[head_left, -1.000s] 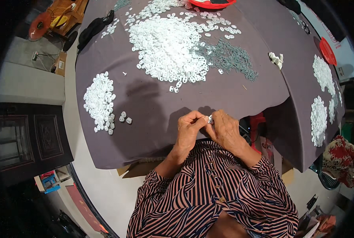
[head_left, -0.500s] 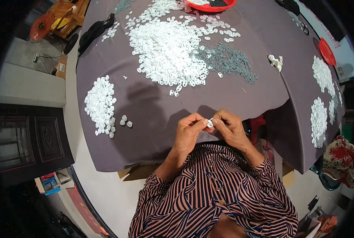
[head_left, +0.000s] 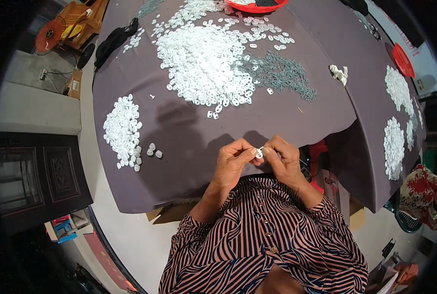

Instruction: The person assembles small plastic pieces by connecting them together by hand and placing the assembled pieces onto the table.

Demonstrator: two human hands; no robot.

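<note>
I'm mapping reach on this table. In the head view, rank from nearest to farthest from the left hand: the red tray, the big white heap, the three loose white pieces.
From the left hand:
1. Three loose white pieces, to its left.
2. Big white heap, mid-table ahead.
3. Red tray, far edge.

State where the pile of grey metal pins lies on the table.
In the head view, the grey pins lie on the purple table right of the big white pile, beyond both hands.

one head-worn fisheye looks steeply down (close) over the cloth-covered table (head_left: 189, 142) edge.
</note>
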